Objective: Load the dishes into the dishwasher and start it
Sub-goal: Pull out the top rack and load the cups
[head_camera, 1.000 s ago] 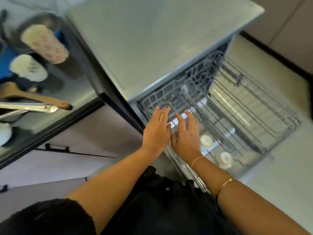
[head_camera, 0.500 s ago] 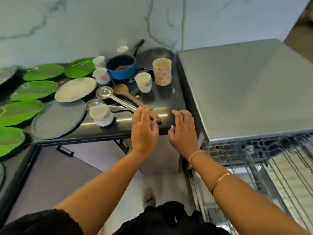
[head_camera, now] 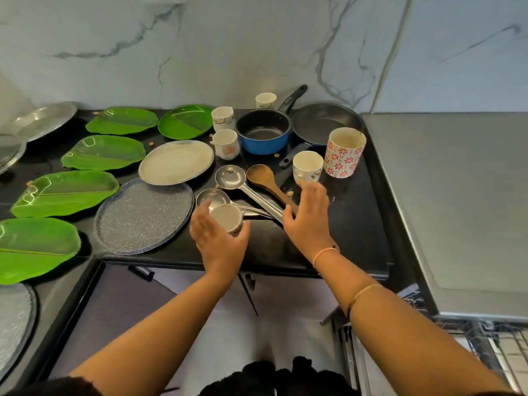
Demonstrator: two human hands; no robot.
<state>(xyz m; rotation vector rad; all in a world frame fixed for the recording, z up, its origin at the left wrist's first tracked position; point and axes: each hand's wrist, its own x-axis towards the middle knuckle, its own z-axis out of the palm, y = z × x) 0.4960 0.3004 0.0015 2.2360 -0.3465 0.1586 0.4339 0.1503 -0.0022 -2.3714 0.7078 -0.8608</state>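
Note:
On the black counter (head_camera: 351, 224) a small white cup (head_camera: 227, 218) stands near the front edge, and my left hand (head_camera: 218, 242) has fingers and thumb wrapped around it. My right hand (head_camera: 308, 221) hovers open over the handles of a wooden spoon (head_camera: 261, 175) and a steel ladle (head_camera: 231, 177), just short of another white cup (head_camera: 307, 167). A floral tumbler (head_camera: 344, 152), a blue saucepan (head_camera: 263, 132) and a black frying pan (head_camera: 323, 121) stand behind. The dishwasher (head_camera: 457, 210) is at the right, its pulled-out rack (head_camera: 500, 347) showing at the lower right.
A speckled grey plate (head_camera: 143, 215) and a steel plate (head_camera: 175, 161) lie left of my hands. Several green leaf-shaped plates (head_camera: 104, 152) cover the counter's left side. Three more small cups (head_camera: 227, 144) sit by the saucepan. A marble wall backs the counter.
My view swung from the dishwasher rack up to the counter. Both hands left the rack and reached over the counter; the left one closed around the small cup.

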